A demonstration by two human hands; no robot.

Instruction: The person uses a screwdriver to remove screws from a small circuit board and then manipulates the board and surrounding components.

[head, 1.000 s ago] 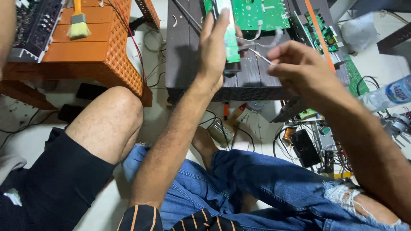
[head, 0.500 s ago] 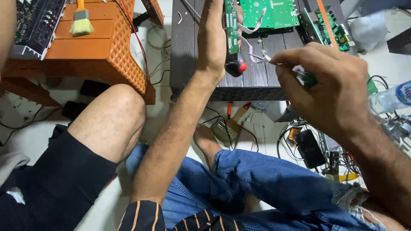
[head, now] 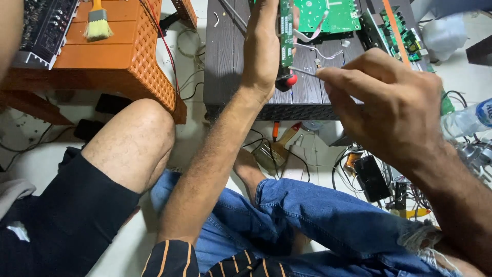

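My left hand (head: pixel 262 48) holds a narrow green circuit board (head: pixel 286 32) upright on its edge over the dark slatted table (head: pixel 225 56). A red and black knob (head: pixel 286 81) shows just below that hand. My right hand (head: pixel 389 100) pinches a thin metal tool (head: pixel 302 71) whose tip points at the lower part of the board. Behind them a larger green circuit board (head: pixel 328 15) with white flat cables lies on the table.
An orange plastic stool (head: pixel 123 56) at the left carries a paintbrush (head: pixel 96 23) and a black audio unit (head: pixel 41 25). Another person's bare knee (head: pixel 136 138) is beside me. Cables, a brush, a black box and a plastic bottle (head: pixel 469 120) lie on the floor.
My right hand has moved left and up, bringing the thin tool's tip close to the board. The left hand has kept the board upright with little shift.
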